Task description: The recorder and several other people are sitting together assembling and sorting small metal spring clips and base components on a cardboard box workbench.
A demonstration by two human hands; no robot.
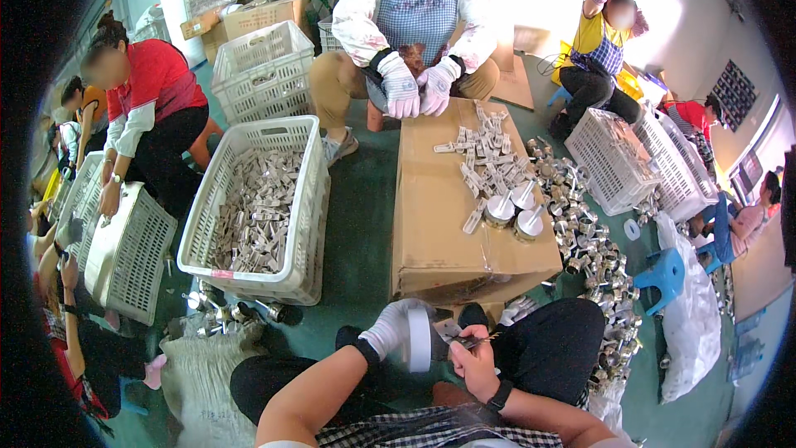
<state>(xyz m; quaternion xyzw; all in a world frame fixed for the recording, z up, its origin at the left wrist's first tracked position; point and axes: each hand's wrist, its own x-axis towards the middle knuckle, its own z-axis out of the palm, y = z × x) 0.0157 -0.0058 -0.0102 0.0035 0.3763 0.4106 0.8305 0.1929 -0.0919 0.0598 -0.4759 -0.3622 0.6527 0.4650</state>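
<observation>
Head view: the left hand, gloved, was closed on a white ring-shaped piece; its fingertips were hidden, so their exact hold could not be determined. The right hand, bare, pinched a small metal part narrowly between thumb and fingers. The ring's visible long axis ran 12 to 6 o'clock, at 10 o'clock from the right hand and nearer the left. The carton stood beyond, toward 12 o'clock.
</observation>
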